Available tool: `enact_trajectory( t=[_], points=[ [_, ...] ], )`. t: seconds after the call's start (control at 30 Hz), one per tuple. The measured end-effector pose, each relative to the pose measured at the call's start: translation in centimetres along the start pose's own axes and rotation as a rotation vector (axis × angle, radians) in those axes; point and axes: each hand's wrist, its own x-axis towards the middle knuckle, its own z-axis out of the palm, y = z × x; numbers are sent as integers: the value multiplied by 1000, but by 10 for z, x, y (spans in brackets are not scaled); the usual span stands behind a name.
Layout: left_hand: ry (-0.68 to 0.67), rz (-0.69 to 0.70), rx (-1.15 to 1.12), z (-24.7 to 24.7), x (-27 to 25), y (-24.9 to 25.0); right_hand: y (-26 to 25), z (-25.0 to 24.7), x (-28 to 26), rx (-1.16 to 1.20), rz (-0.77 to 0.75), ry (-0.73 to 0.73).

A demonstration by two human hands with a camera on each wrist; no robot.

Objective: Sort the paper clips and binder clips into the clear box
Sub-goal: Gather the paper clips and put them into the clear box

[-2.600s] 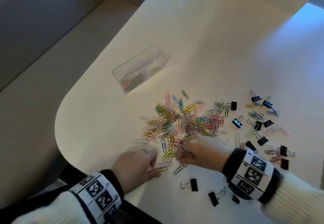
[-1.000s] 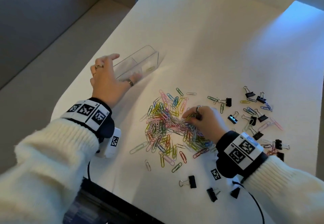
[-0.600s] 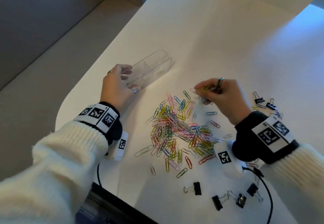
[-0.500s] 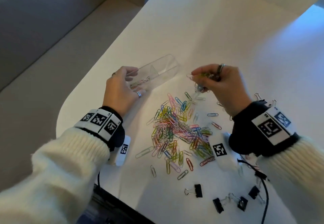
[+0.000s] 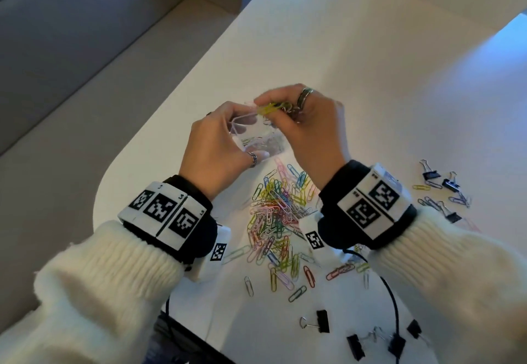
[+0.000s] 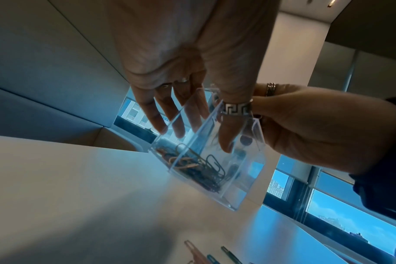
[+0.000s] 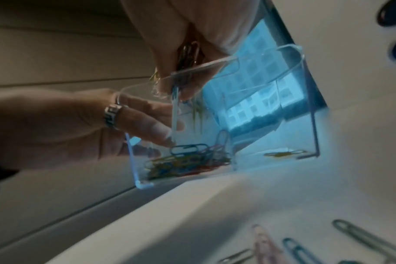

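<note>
My left hand (image 5: 216, 141) grips the clear box (image 5: 256, 135) by its near end, thumb on one wall (image 6: 226, 139) and fingers (image 6: 170, 121) on the other. The box (image 7: 271, 107) has a divider. One compartment holds several coloured paper clips (image 7: 188, 159); the other holds a yellow clip (image 7: 283, 153). My right hand (image 5: 308, 124) pinches a bunch of paper clips (image 5: 269, 108) just over the box's open top. In the right wrist view these clips (image 7: 188, 53) hang from the fingers into the box.
A heap of coloured paper clips (image 5: 276, 215) lies on the white table (image 5: 370, 78) between my wrists. Black binder clips lie near the front edge (image 5: 322, 325) and at the right (image 5: 430, 175). The table's rounded left edge (image 5: 97, 207) is close.
My left hand left the table, took the box and drew it toward the heap. My right hand gathered clips from the heap and raised them to the box's opening.
</note>
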Motion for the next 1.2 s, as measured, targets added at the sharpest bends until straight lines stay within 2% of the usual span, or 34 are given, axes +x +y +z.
enact_trajectory(
  t=[0.07, 0.2, 0.27, 0.3, 0.4, 0.43, 0.47, 0.5, 0.53, 0.6, 0.63, 0.67, 0.73, 0.87, 0.93, 1.0, 1.1, 1.13, 1.2],
  points=[
    [-4, 12, 1, -2, 0, 0, 1, -4, -3, -74, -42, -89],
    [-28, 24, -15, -1, -3, 0, -4, -19, 4, -269, -75, -386],
    [-25, 6, -33, 0, -4, 0, -7, -26, 6, -296, -115, -426],
    [-17, -8, -51, -1, -4, -1, -8, -30, 6, -261, -139, -377],
    [34, -42, -95, -4, -4, -6, -7, -38, -3, -49, -188, -46],
    [60, -56, -100, -5, -3, -10, -4, -39, -8, -66, -185, 28],
    [85, -76, -108, -6, -2, -14, 1, -37, -16, -130, -170, 20],
    [107, -100, -120, -7, 0, -19, 8, -34, -24, -219, -153, -91],
    [124, -125, -131, -7, 2, -24, 14, -29, -34, -344, -135, -293],
    [147, -173, -138, -5, 7, -36, 25, -15, -52, -675, -126, -806],
    [156, -194, -136, -4, 9, -41, 30, -6, -60, -818, -145, -1013],
    [163, -210, -134, -2, 10, -45, 36, 2, -66, -915, -176, -1142],
    [164, -221, -129, 2, 13, -50, 46, 9, -73, -1006, -237, -1242],
    [155, -219, -135, 7, 12, -52, 61, -10, -77, -1096, -259, -1266],
    [157, -225, -159, 10, 9, -53, 61, -26, -77, -1085, -223, -1272],
    [159, -230, -169, 14, 7, -53, 59, -40, -72, -954, -130, -1150],
    [159, -236, -155, 18, 6, -52, 65, -49, -56, -887, 35, -846],
    [159, -235, -153, 18, 6, -51, 69, -49, -51, -904, 113, -819],
    [157, -233, -147, 20, 7, -50, 75, -45, -47, -944, 217, -875]
  ],
)
